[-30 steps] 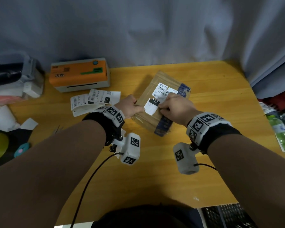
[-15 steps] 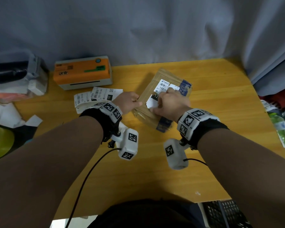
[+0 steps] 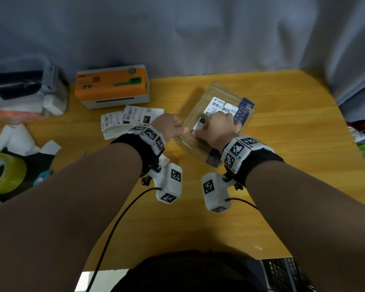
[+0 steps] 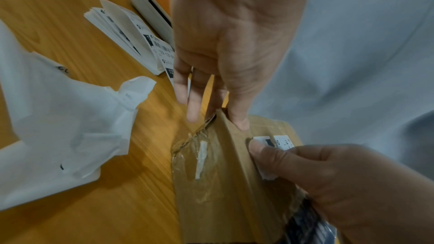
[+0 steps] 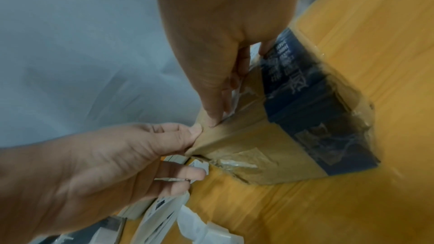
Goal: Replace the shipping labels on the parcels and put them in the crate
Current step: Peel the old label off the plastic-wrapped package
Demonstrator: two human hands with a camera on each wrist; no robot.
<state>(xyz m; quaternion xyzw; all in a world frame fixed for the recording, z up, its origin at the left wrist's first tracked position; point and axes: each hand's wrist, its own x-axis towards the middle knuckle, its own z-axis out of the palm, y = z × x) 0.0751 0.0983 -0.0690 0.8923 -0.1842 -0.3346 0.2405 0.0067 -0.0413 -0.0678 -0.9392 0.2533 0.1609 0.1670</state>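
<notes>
The parcel [image 3: 216,121] lies on the table [image 3: 282,165], right of the label stack [image 3: 122,121], printer [image 3: 112,85] behind.

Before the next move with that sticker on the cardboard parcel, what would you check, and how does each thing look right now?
1. Parcel steadied: ok, the left hand holds its near corner, thumb on top.
2. Parcel resting on the table: ok.
3. Label under the right hand: ok, thumb presses its near edge.
4. Label flat everywhere: cannot tell, the hand covers most of it.
5. Spare labels in reach: ok, beside the left wrist.
6. Crate ready: cannot tell, only a dark mesh corner shows.
</notes>
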